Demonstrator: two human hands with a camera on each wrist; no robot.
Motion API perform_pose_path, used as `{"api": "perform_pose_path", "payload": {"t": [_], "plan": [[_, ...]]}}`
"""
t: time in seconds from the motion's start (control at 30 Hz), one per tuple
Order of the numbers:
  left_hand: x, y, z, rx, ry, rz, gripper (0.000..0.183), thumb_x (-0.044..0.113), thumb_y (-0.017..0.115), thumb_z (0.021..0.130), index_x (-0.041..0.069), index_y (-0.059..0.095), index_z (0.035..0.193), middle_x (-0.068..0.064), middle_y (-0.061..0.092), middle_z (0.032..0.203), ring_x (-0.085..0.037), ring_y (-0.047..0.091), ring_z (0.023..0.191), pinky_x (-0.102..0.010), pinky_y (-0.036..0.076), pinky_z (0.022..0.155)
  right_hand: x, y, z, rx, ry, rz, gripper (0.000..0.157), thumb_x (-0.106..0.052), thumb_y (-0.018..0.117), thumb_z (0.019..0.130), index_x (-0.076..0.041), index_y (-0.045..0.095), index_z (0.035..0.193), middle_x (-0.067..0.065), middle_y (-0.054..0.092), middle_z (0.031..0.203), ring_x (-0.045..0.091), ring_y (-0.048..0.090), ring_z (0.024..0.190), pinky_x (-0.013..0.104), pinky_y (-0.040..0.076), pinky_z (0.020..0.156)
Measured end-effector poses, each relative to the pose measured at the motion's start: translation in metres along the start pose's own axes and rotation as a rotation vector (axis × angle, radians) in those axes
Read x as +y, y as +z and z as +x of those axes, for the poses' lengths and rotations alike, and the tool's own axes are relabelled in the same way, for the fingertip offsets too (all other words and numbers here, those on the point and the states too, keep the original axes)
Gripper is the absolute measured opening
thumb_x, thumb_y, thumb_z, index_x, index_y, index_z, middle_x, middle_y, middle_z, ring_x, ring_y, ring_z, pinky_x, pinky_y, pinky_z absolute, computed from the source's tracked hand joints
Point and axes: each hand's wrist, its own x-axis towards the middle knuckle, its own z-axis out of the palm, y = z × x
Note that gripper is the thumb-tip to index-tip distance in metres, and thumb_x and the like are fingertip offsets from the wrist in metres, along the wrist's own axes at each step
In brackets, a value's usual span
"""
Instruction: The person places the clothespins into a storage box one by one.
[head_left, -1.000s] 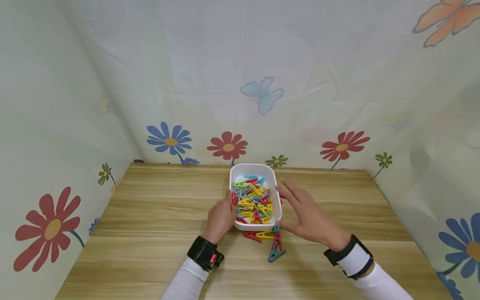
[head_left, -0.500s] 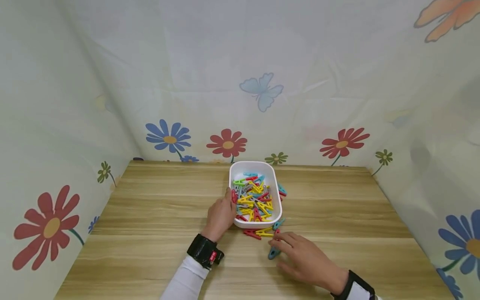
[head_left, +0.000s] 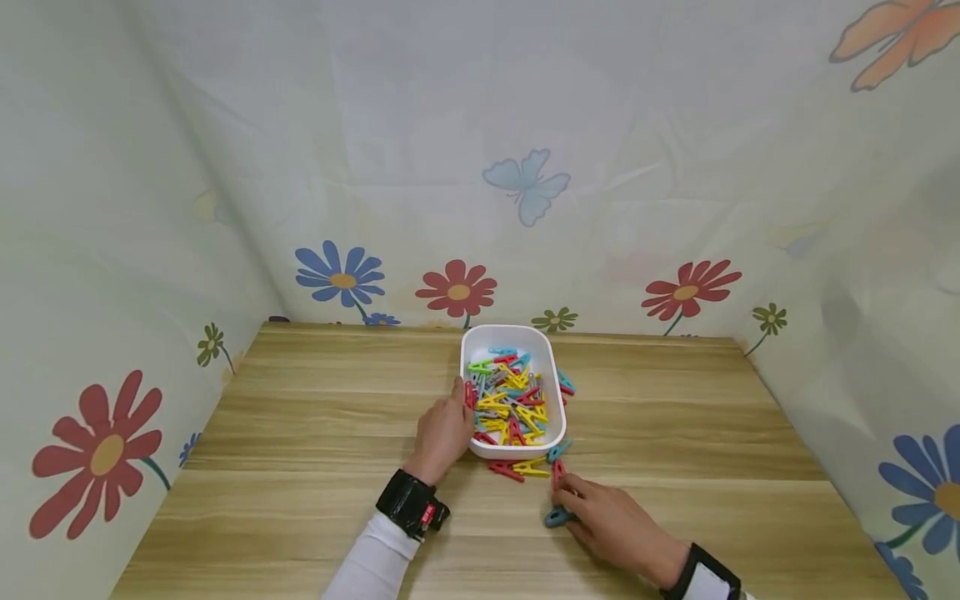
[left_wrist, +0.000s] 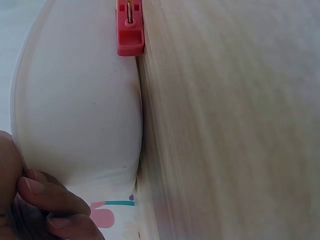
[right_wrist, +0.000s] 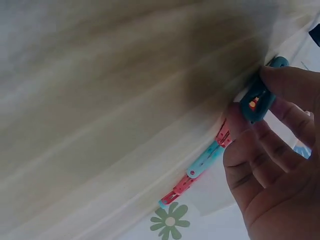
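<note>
A white plastic bin [head_left: 517, 452] on the wooden table holds a heap of small clothespins [head_left: 512, 400] in several colours. My left hand [head_left: 441, 437] grips the bin's left side; in the left wrist view its fingers [left_wrist: 55, 197] curl at the wall's edge. In front of the bin, my right hand [head_left: 622, 525] pinches a dark teal clothespin [right_wrist: 258, 100] between thumb and fingertips, low over the table. Just beyond those fingertips lies a red clothespin [head_left: 558, 472]. A blue-green one [head_left: 557, 450] lies by the bin's near right corner.
More loose clothespins lie at the bin's front, a red one [head_left: 507, 471] beside a yellow one [head_left: 531, 467]. Along its right side is a blue one [head_left: 565, 382] with red parts close by. Flower-printed cloth [head_left: 382, 183] encloses the back and sides of the table [head_left: 330, 400].
My right hand has left the bin's right side, moved toward the table's front and taken hold of the dark teal clothespin. The left hand stays on the bin.
</note>
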Motion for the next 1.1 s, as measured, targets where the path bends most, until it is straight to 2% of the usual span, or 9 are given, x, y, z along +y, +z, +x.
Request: {"api": "perform_pose_path", "payload": {"t": [0.13,0.27,0.43,0.6,0.73,0.83,0.93,1.1], "plan": [[0.000,0.001,0.000,-0.006,-0.003,0.005,0.056,0.018,0.054,0.089,-0.002,0.035,0.138,-0.005,0.052,0.064,-0.014,0.044,0.048,-0.032,0.038,0.041,-0.001,-0.007,0.002,-0.019,0.019,0.004,0.028,-0.022,0.067,0.083,-0.019,0.060,0.109,-0.005,0.053,0.107,0.006,0.053,0.086,0.032,0.051,0.066],[0.000,0.000,0.000,-0.010,-0.007,0.006,0.056,0.018,0.054,0.090,-0.002,0.035,0.138,-0.004,0.049,0.061,-0.014,0.043,0.047,-0.032,0.037,0.041,-0.005,-0.030,0.010,0.013,0.048,0.034,0.028,-0.023,0.068,0.083,-0.020,0.060,0.110,-0.008,0.053,0.105,0.002,0.052,0.079,0.029,0.050,0.063],[0.001,-0.001,0.000,-0.004,-0.006,0.016,0.055,0.018,0.054,0.090,-0.002,0.036,0.138,-0.004,0.049,0.061,-0.014,0.044,0.047,-0.032,0.037,0.041,-0.006,-0.065,0.029,0.109,0.020,0.032,0.033,-0.025,0.069,0.082,-0.019,0.059,0.112,-0.007,0.054,0.107,0.004,0.054,0.082,0.027,0.050,0.064],[0.001,0.000,0.000,0.001,0.001,0.015,0.055,0.018,0.054,0.089,-0.002,0.036,0.137,-0.006,0.051,0.063,-0.014,0.044,0.048,-0.033,0.039,0.042,0.000,-0.086,0.056,0.252,-0.061,0.002,0.032,-0.025,0.070,0.081,-0.015,0.060,0.110,-0.004,0.055,0.105,0.007,0.054,0.081,0.026,0.050,0.062],[0.000,0.001,0.000,-0.003,0.004,0.001,0.056,0.019,0.055,0.089,-0.003,0.036,0.137,-0.005,0.051,0.061,-0.014,0.043,0.047,-0.032,0.038,0.042,0.009,-0.094,0.082,0.356,-0.098,-0.049,0.033,-0.026,0.071,0.081,-0.014,0.061,0.109,-0.002,0.057,0.105,0.009,0.056,0.079,0.028,0.050,0.059],[0.000,0.001,0.000,-0.014,0.004,-0.011,0.057,0.019,0.055,0.089,-0.003,0.035,0.138,-0.002,0.047,0.056,-0.013,0.043,0.045,-0.031,0.036,0.040,0.015,-0.097,0.099,0.392,-0.080,-0.059,0.033,-0.026,0.070,0.082,-0.013,0.060,0.110,0.000,0.057,0.104,0.010,0.056,0.079,0.030,0.051,0.061],[0.000,0.001,0.000,-0.021,-0.004,-0.017,0.057,0.020,0.055,0.090,-0.003,0.034,0.138,-0.001,0.045,0.055,-0.013,0.042,0.044,-0.030,0.035,0.040,0.021,-0.098,0.115,0.392,-0.029,-0.062,0.032,-0.027,0.069,0.083,-0.013,0.060,0.110,0.000,0.057,0.104,0.012,0.057,0.081,0.031,0.051,0.064],[0.000,0.000,0.001,-0.024,-0.012,-0.025,0.057,0.020,0.054,0.090,-0.002,0.034,0.139,-0.001,0.045,0.056,-0.014,0.043,0.045,-0.031,0.036,0.040,0.030,-0.093,0.136,0.348,0.030,-0.045,0.029,-0.027,0.068,0.083,-0.013,0.061,0.108,0.001,0.059,0.102,0.014,0.059,0.083,0.033,0.051,0.066]]}}
